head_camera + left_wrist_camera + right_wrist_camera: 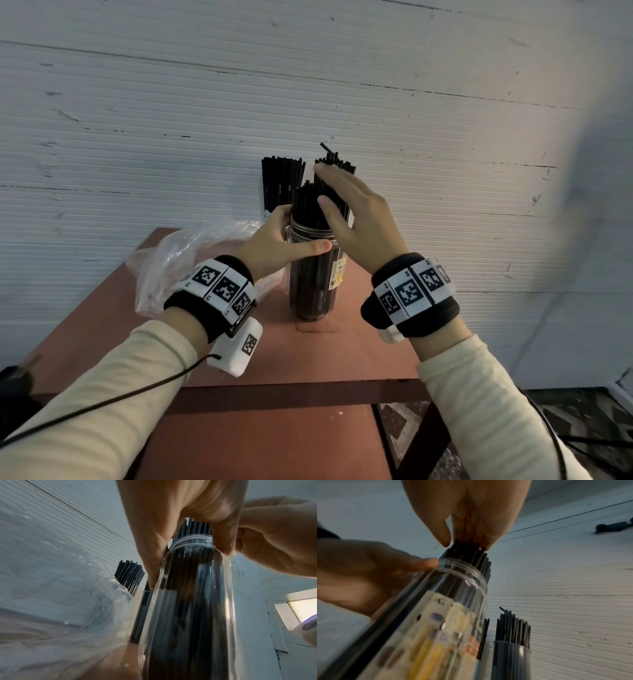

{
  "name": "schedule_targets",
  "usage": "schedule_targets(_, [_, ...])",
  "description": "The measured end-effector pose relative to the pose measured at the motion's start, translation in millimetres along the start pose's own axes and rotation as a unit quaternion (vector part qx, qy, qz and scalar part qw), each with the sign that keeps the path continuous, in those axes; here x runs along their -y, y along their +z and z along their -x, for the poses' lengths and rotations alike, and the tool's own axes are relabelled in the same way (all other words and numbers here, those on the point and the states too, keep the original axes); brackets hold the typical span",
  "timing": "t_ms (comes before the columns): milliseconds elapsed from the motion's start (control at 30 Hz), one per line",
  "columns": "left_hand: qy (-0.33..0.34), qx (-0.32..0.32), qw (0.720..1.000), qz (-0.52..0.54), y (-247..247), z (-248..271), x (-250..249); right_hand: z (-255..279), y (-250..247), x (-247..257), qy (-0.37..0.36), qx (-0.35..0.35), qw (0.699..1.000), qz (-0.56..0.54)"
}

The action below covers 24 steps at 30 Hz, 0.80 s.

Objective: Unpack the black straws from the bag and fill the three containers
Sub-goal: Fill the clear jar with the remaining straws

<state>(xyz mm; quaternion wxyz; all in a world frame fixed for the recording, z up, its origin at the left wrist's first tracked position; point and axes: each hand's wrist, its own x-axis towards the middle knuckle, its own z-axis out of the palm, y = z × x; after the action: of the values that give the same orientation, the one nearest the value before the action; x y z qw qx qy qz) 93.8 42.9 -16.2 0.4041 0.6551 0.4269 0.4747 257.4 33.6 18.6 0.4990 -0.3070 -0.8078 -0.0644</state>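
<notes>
Black straws [310, 202] fill the near jar [313, 284] on the counter [239, 346]; left hand [274, 240] grips its neck, right hand [356, 219] flat atop. Two jars at 12 o'clock are half hidden; bag [181, 257] at 9.

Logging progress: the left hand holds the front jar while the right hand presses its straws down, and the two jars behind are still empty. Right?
Not quite: the two jars behind already hold black straws, as the head view shows. The rest stands.

Black straws [310, 202] fill a clear container [312, 274] on the reddish-brown table [370, 356] beside white ribbed wall [171, 120].
</notes>
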Motion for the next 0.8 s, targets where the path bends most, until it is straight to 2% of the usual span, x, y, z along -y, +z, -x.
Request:
schedule_targets(267, [0.02, -0.007, 1.0, -0.002, 5, 6, -8, 13, 16, -1, 0.003, -0.034, 0.999, 0.035])
schedule_targets(333, [0.038, -0.001, 0.999, -0.011, 5, 7, -9, 12, 12, 1, 0.008, -0.022, 0.999, 0.027])
schedule_targets(433, [0.03, -0.001, 1.0, -0.006, 2, 8, -8, 9, -1, 3, 0.039, 0.024, 0.999, 0.007])
schedule_targets(500, [0.017, 0.003, 1.0, -0.016, -3, 7, -7, 7, -12, 1, 0.076, 0.063, 0.995, -0.005])
schedule_targets(567, [0.001, 0.024, 0.999, -0.024, -10, 5, -7, 5, -21, -1, 0.145, 0.106, 0.984, -0.021])
schedule_targets(700, [-0.035, 0.111, 0.993, -0.003, -18, 4, -14, 4, -28, -10, 0.278, 0.201, 0.932, -0.12])
schedule_targets(800, [-0.053, 0.124, 0.991, 0.02, -20, 6, -18, 3, -23, -18, 0.316, 0.201, 0.91, -0.176])
